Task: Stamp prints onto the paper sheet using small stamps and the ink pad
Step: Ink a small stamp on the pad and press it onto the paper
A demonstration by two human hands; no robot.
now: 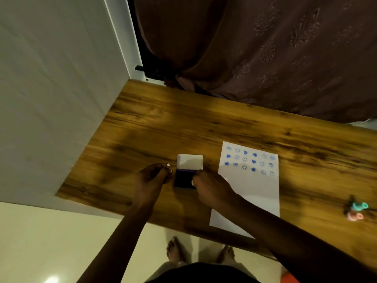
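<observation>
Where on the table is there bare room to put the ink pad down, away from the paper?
Bare wood runs along the far edge by the curtain, and between the paper and the small stamps. It is crowded around the ink pad, where both hands, left and right, meet.

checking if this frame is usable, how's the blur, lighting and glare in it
Head view: motion-smeared overall, so the blue prints on the paper sheet and the small stamps at the right look soft; dim warm light, with shadow over the ink pad; one glare spot on the floor; wide-angle bending of the table edges.
</observation>
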